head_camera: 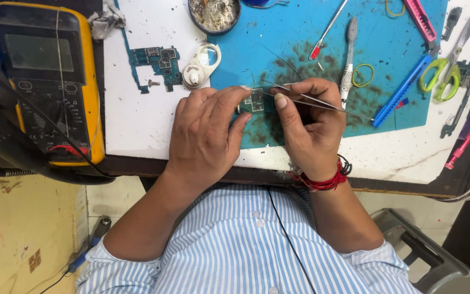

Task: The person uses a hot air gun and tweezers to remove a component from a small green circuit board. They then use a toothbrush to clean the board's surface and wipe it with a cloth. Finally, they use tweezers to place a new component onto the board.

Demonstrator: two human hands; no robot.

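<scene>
My left hand (205, 130) arches over the board (257, 102), pinning it, while my right hand (308, 122) pinches tweezers (316, 102).

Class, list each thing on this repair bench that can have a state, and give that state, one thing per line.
Small green circuit board: pinned on the blue mat by left hand.
Metal tweezers: pinched in right hand, tips at the board.
Yellow multimeter: screen blank.
Green-handled scissors: blades parted.
Blue utility knife: lying flat.
</scene>
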